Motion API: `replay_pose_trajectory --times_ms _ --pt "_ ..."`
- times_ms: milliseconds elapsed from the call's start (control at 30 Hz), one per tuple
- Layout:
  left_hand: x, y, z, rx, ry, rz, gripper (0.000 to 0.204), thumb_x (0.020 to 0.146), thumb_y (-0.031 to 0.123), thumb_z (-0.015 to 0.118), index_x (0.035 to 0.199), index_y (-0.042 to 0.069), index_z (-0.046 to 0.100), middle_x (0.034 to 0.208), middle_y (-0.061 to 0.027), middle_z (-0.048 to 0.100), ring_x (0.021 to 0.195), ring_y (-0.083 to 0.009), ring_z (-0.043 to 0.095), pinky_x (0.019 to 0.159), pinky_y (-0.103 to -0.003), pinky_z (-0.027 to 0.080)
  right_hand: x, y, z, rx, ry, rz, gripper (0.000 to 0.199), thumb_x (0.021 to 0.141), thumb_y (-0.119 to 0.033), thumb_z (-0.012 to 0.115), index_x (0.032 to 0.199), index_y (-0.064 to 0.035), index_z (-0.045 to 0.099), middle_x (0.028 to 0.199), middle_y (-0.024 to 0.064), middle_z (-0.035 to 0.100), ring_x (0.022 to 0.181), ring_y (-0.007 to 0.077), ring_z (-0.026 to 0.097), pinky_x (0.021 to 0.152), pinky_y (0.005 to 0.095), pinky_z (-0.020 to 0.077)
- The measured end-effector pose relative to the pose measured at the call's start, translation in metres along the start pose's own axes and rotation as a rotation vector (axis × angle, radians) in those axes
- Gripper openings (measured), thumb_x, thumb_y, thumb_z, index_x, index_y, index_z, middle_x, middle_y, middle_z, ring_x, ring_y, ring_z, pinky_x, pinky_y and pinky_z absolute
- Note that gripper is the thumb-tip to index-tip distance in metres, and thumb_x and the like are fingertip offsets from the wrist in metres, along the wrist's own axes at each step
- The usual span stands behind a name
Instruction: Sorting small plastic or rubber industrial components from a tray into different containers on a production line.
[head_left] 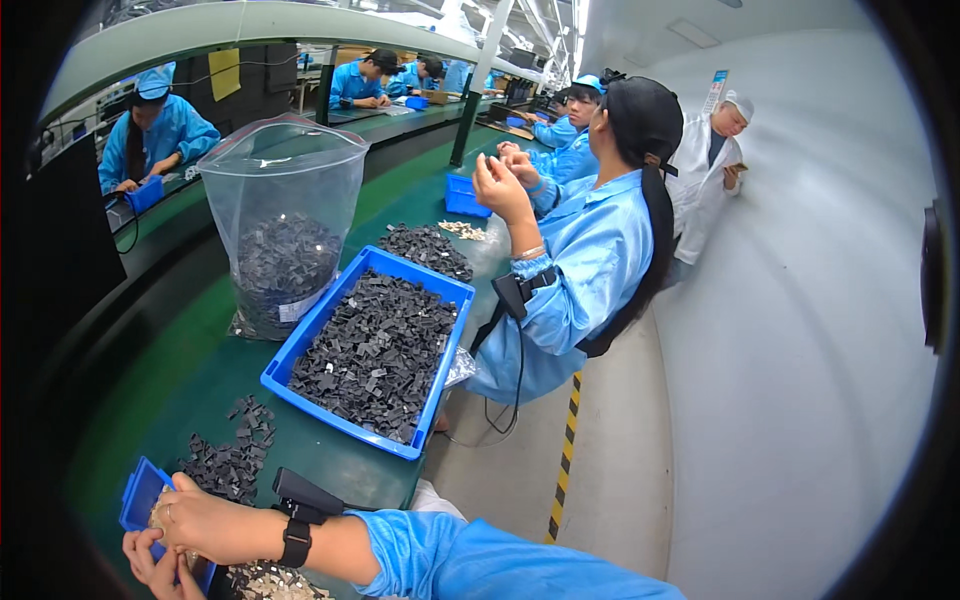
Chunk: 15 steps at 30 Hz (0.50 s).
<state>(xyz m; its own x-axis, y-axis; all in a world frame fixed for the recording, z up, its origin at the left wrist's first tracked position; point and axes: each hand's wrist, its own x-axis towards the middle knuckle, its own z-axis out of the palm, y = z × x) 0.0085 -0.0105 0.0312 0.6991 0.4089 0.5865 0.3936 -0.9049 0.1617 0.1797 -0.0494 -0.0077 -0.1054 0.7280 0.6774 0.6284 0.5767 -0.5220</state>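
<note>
the right hand [205,520] lies across the small blue tray [140,497] at the lower left of the green bench [200,375], fingers curled over its top as if pinching something tiny, though what it grips is hidden under the knuckles. the left hand [152,565] cups the same tray from beneath, fingers wrapped narrowly around its lower edge. judging from this, the step in hand looks like sorting or fitting small parts at the tray; the loose heap of dark parts [228,458] sits just beside the right hand, and pale parts [268,582] lie under the wrist (a black wristband crosses the forearm there). the next move likely calls for a short reach up and right to the dark heap, with the fingers opening only a little.

room is tight. the large blue bin [345,385], full of dark parts, sits near the heap and its near corner points toward the working spot. a clear bag [285,215] of the same parts stands upright behind the bin. the bench's front edge runs close on the right, with bare floor [620,440] beyond. a co-worker in a blue coat [590,270] sits farther along, hands raised, well apart.
</note>
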Motion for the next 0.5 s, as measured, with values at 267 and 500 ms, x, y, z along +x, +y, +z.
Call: replay_pose_trajectory --times_ms 267,500 --pt "0.005 -0.004 -0.007 -0.193 -0.047 0.003 0.012 0.083 0.0 0.063 0.093 -0.003 0.069 0.107 -0.0155 0.064 0.104 -0.034 0.055 0.088 -0.041 0.047 -0.001 -0.003 0.004 -0.016 0.064 0.001 0.008 0.075 -0.009 0.064 0.068 -0.0081 0.062 0.08 0.0073 0.059 0.088 0.026 0.054 0.086 0.0425 0.0316" --pt "-0.026 -0.025 -0.003 -0.293 0.06 -0.25 0.012 0.067 0.004 0.067 0.078 0.001 0.067 0.1 -0.0092 0.064 0.112 -0.0338 0.051 0.097 -0.045 0.036 0.009 -0.018 -0.001 0.0 -0.026 -0.09 0.007 0.075 -0.008 0.06 0.076 -0.0129 0.065 0.09 0.0057 0.063 0.099 0.024 0.055 0.084 0.0421 0.0352"
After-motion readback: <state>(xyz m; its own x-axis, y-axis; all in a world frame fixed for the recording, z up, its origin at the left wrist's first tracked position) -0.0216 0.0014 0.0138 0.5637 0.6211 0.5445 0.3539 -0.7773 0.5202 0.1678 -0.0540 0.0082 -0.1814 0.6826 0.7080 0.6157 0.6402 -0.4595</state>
